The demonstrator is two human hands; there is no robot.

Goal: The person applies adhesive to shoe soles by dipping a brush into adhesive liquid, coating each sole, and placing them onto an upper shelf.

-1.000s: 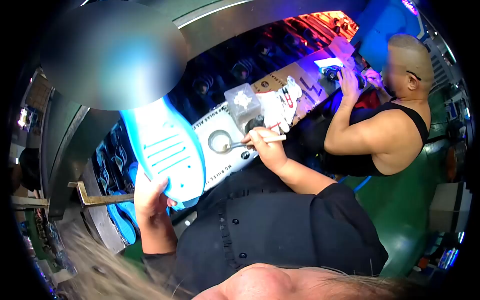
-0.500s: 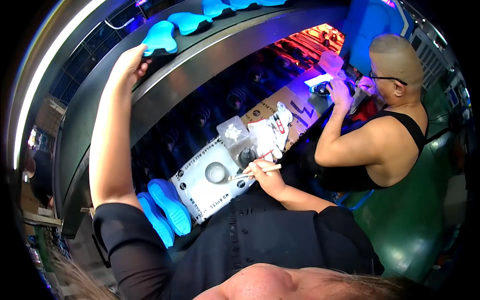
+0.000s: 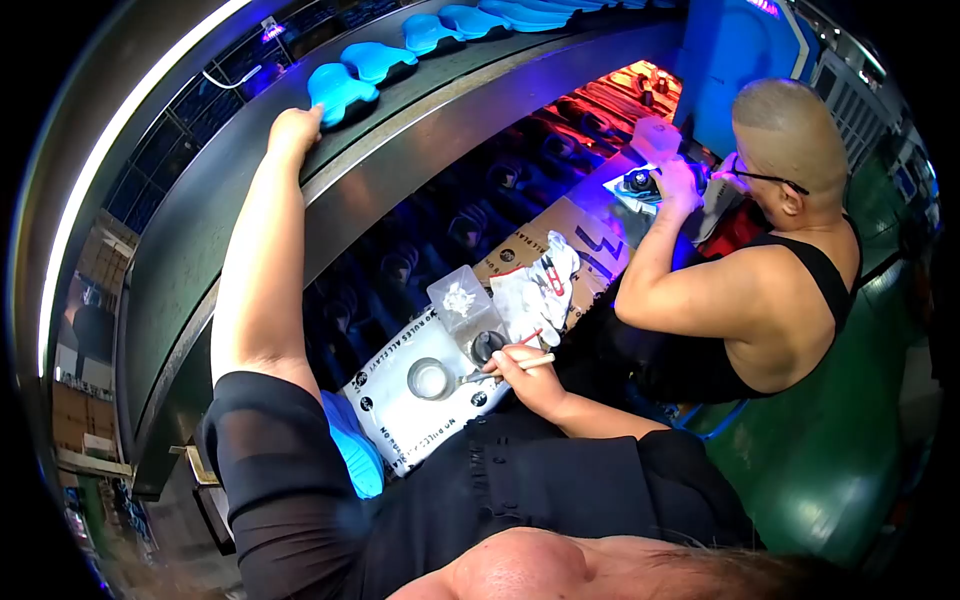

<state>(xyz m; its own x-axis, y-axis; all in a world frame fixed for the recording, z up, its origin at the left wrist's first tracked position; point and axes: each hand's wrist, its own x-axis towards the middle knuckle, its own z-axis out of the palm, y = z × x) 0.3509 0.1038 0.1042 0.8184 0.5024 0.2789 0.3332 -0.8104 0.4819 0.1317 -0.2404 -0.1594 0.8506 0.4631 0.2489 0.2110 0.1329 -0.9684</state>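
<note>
At the upper left, my left hand (image 3: 296, 132) has its fingers closed on the near end of a blue shoe sole (image 3: 340, 90), which lies on a dark conveyor belt (image 3: 215, 180). A thin wooden-handled brush (image 3: 543, 360) is gripped in my right hand (image 3: 530, 380). Its tip points toward a small round cup (image 3: 430, 379) of pale liquid, just outside the rim. Right behind that hand stands a dark bottle (image 3: 487, 346). More blue soles (image 3: 378, 60) sit in a row along the belt. Another blue sole (image 3: 352, 448) beside my lap is partly hidden by my left arm.
The cup stands on a printed white sheet (image 3: 400, 432). Near it are a clear box (image 3: 462, 300) with white bits, a white cloth (image 3: 520, 300) and cardboard (image 3: 580, 225). A co-worker (image 3: 740, 290) handles a dark item at right. Glowing red heat (image 3: 625, 95) shows under the belt.
My left hand and the sole it touches sit farther right in view, and my left arm now covers more of the soles by my lap. The brush stays beside the cup.
</note>
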